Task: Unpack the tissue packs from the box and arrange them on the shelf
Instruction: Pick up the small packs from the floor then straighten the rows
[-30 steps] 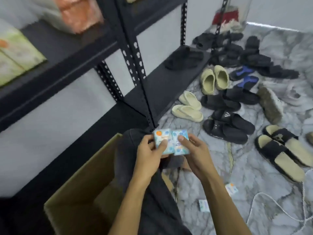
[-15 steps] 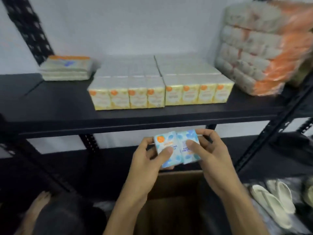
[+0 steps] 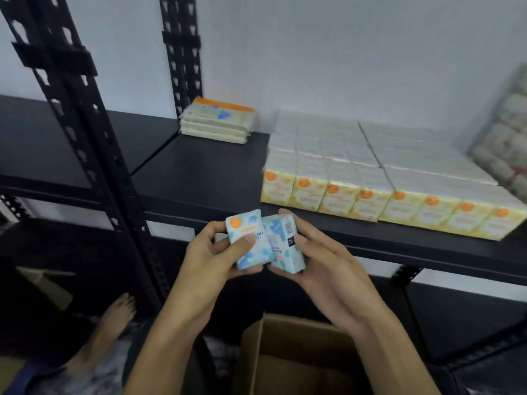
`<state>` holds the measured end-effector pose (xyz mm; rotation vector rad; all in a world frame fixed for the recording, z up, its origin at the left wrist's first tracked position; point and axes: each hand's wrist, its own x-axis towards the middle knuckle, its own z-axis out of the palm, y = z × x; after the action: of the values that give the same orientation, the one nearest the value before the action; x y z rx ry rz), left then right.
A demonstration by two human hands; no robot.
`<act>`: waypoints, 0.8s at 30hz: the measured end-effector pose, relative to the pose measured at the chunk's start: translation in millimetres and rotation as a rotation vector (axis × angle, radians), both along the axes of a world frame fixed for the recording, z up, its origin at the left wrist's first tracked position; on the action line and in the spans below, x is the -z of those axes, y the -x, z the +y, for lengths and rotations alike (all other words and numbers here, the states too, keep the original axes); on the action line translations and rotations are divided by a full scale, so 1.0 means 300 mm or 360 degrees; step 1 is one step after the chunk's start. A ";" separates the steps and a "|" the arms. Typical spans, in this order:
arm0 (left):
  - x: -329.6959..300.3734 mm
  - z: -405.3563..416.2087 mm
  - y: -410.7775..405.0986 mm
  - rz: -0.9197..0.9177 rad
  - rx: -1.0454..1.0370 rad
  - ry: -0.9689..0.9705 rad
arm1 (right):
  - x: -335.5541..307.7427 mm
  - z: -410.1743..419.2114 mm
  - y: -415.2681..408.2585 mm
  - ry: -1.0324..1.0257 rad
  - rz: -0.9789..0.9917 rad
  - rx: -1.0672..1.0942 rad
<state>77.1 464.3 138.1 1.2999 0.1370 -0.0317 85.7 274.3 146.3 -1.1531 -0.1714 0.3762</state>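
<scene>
A black metal shelf (image 3: 205,178) crosses the middle of the frame, with its perforated upright post (image 3: 85,155) on the left side. On the right half of the shelf stands a block of yellow tissue packs (image 3: 379,178), in close rows, touching each other. In the upper middle, near the wall, lies a small stack of flat packs (image 3: 218,121). At the right edge there is a large wrapped bundle (image 3: 504,146) (it is blurred). At the bottom middle is the open cardboard box (image 3: 285,357), and at the lower left a bare foot (image 3: 111,320) rests on the floor.

Both hands are in the centre, just below the front edge of the shelf. The left hand (image 3: 208,263) grips a blue tissue pack (image 3: 248,238), with the thumb across its front. The right hand (image 3: 319,260) holds a second blue pack (image 3: 285,249), fingers curled around it. The two packs touch side by side.
</scene>
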 end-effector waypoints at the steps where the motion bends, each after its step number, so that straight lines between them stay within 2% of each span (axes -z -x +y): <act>1: 0.000 0.013 -0.002 0.0008 0.0014 0.0003 | 0.013 0.006 -0.011 0.0023 -0.0013 -0.0018; 8: -0.001 0.084 -0.024 0.0092 0.0191 0.0074 | 0.030 0.026 -0.058 0.0438 -0.0210 0.0087; 16: -0.015 0.104 -0.056 0.0035 0.0215 -0.0035 | -0.029 0.012 -0.086 0.0613 -0.0478 0.0068; 19: -0.049 0.116 -0.075 -0.0046 0.0218 -0.0174 | -0.088 -0.004 -0.099 0.0638 -0.0514 0.0023; 24: -0.111 0.157 -0.183 -0.0188 0.0028 -0.0543 | -0.245 0.006 -0.180 0.0652 -0.0628 0.0274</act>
<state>131.9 511.5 171.5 1.6393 0.0296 0.0558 139.7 276.1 219.7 -1.6298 -0.3477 0.0232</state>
